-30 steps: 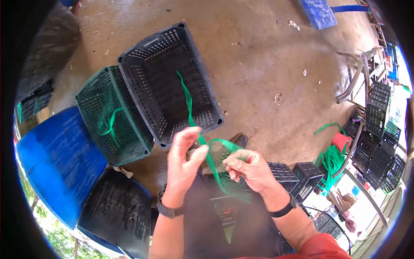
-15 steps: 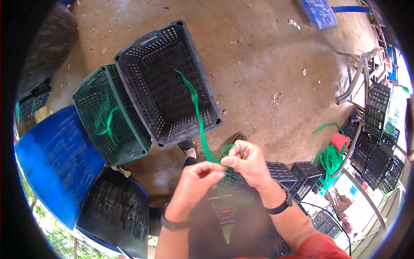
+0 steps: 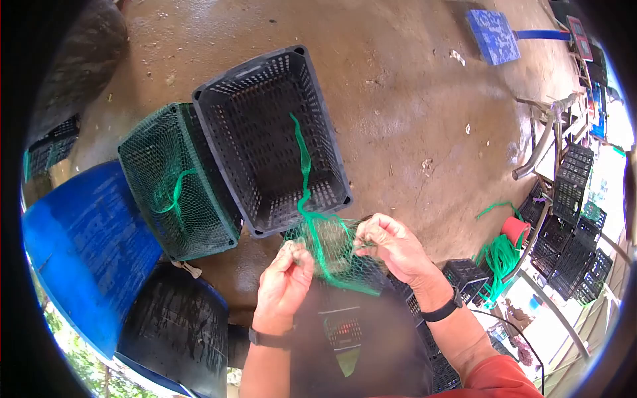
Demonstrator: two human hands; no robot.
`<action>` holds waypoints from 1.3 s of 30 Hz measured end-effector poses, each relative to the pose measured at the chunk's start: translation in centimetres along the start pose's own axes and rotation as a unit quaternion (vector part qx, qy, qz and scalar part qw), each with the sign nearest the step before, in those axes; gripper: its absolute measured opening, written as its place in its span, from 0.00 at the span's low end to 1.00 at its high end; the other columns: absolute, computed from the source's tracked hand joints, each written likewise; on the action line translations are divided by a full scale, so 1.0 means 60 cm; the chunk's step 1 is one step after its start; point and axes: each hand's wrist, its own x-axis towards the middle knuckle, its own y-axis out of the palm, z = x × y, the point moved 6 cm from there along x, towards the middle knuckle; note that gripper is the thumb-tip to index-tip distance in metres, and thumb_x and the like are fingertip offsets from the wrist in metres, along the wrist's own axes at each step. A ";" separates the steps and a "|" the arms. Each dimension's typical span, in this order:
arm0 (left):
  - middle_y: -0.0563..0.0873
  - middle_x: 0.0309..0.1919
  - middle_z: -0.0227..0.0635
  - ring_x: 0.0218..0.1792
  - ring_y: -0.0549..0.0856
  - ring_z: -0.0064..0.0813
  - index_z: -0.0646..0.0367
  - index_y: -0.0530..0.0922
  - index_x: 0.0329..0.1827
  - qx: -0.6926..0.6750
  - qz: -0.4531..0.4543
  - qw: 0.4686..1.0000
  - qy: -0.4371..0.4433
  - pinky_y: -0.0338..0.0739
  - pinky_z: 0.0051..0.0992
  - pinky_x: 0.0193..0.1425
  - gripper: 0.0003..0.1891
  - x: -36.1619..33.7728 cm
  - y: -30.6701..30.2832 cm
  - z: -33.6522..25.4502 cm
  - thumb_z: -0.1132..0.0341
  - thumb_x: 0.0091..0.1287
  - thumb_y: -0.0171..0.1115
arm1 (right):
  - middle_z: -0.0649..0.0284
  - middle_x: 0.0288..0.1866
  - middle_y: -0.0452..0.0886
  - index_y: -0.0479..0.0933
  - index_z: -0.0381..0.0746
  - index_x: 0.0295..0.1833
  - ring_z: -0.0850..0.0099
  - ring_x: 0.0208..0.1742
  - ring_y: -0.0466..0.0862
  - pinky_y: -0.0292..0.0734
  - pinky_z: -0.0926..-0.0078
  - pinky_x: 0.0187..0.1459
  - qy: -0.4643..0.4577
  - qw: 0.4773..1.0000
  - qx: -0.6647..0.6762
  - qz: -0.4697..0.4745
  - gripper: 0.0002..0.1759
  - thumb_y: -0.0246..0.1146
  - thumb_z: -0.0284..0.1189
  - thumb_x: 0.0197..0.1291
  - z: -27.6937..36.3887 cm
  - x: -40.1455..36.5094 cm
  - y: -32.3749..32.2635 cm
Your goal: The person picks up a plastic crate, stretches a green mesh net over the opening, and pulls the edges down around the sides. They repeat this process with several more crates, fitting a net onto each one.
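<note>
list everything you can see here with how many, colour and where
mesh net: one, green, between the hands, its tail inside the open crate
open crate: one, black, ahead
net-covered crate: one, black under green mesh, left of the open crate
rounded plastic pieces: two, blue and black, lower left
platform scale: one, blue, upper right
bucket: one, red, right
net strips: uncounted, green, by the bucket
stacked crates: several, mostly black, far right
wristbands: two, black, on both wrists
left hand, right hand: one each, pinching the net
</note>
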 end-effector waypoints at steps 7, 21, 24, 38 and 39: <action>0.67 0.25 0.24 0.18 0.64 0.13 0.63 0.69 0.47 -0.017 0.063 0.989 -0.130 0.59 0.15 0.21 0.07 -0.059 0.009 -0.118 0.73 0.69 0.45 | 0.69 0.26 0.67 0.68 0.38 0.39 0.81 0.24 0.71 0.72 0.81 0.29 0.125 0.873 0.461 0.099 0.07 0.49 0.30 0.68 0.034 0.011 -0.008; 0.65 0.21 0.17 0.17 0.60 0.09 0.61 0.71 0.53 0.342 0.038 0.924 0.164 0.54 0.13 0.19 0.18 0.025 0.074 -0.282 0.64 0.63 0.62 | 0.74 0.18 0.65 0.73 0.39 0.36 0.84 0.15 0.61 0.55 0.84 0.15 -0.048 0.986 -0.136 -0.087 0.14 0.65 0.38 0.56 0.150 0.300 -0.029; 0.67 0.18 0.16 0.17 0.63 0.08 0.63 0.74 0.51 0.573 -0.176 0.750 0.281 0.58 0.13 0.20 0.19 0.084 0.053 -0.342 0.69 0.58 0.66 | 0.66 0.27 0.76 0.75 0.36 0.39 0.72 0.26 0.77 0.72 0.75 0.27 -0.194 0.869 -0.429 -0.156 0.24 0.69 0.45 0.48 0.193 0.397 -0.026; 0.72 0.15 0.25 0.20 0.66 0.14 0.66 0.79 0.39 0.722 -0.281 0.524 0.355 0.65 0.22 0.26 0.15 0.215 0.009 -0.322 0.66 0.53 0.68 | 0.47 0.38 0.80 0.77 0.35 0.42 0.50 0.45 0.78 0.74 0.57 0.46 -0.161 0.694 -0.693 -0.111 0.23 0.63 0.43 0.48 0.207 0.494 -0.108; 0.72 0.16 0.24 0.21 0.66 0.14 0.67 0.80 0.43 0.694 -0.273 0.538 0.394 0.65 0.20 0.26 0.16 0.216 0.024 -0.323 0.66 0.55 0.68 | 0.50 0.34 0.80 0.77 0.35 0.41 0.53 0.40 0.80 0.74 0.60 0.43 -0.176 0.675 -0.708 -0.105 0.22 0.63 0.43 0.50 0.221 0.479 -0.104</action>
